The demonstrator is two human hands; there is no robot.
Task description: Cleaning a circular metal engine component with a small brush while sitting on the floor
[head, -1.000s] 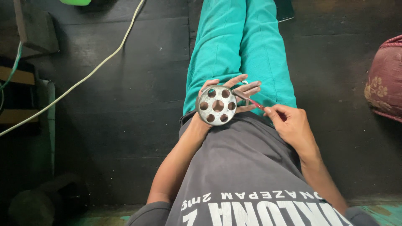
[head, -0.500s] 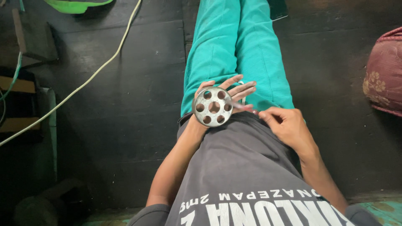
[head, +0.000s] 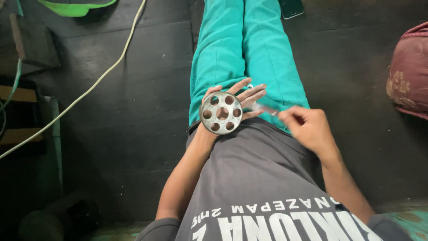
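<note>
A round metal disc (head: 221, 113) with a centre hole and several holes around it rests on my left hand (head: 243, 96), above my lap. The fingers of that hand spread out behind the disc. My right hand (head: 307, 127) is just to the right, pinching a thin, blurred strip or rod (head: 264, 107) whose far end reaches toward my left fingers. Below both hands are my teal trousers (head: 240, 49) and grey shirt (head: 254, 178).
Dark floor lies all around. A pale cable (head: 89, 89) runs diagonally across the left. A green object (head: 76, 6) sits at the top left, a dark phone (head: 291, 8) at the top, a maroon patterned cushion (head: 409, 71) at the right edge, wooden pieces at the far left.
My right hand has shifted slightly right with the thin piece, now blurred by motion. The disc stays on my left hand, a little higher in view.
</note>
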